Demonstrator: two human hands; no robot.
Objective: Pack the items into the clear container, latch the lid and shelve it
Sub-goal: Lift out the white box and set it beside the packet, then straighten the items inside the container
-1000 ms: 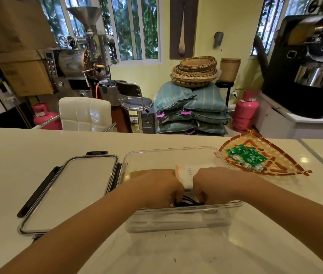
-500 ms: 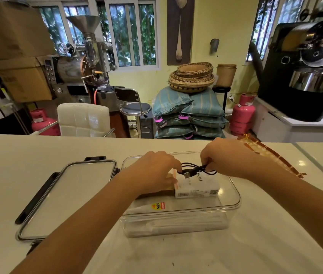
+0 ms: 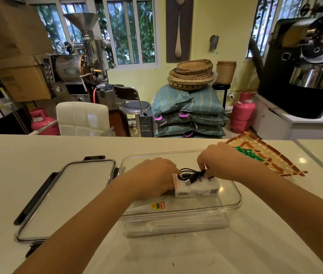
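The clear container stands open on the white counter. Inside it lies a white box, with a coiled black USB cable on top of it. My right hand pinches the cable at its right end, over the box. My left hand rests inside the container against the box's left end, fingers curled; a brown item under it is mostly hidden. A clear bag with a yellow and red sticker lies at the container's front. The lid, with black latches, lies flat to the left.
A woven triangular tray holding green items sits at the right on the counter. Beyond the counter's far edge are a white chair, a stool, stacked sacks with baskets, pink gas cylinders and roasting machines.
Both hands came up from the container's front and moved back over the white box. The black cable, held between the hands before, now lies on the box under my right fingers.
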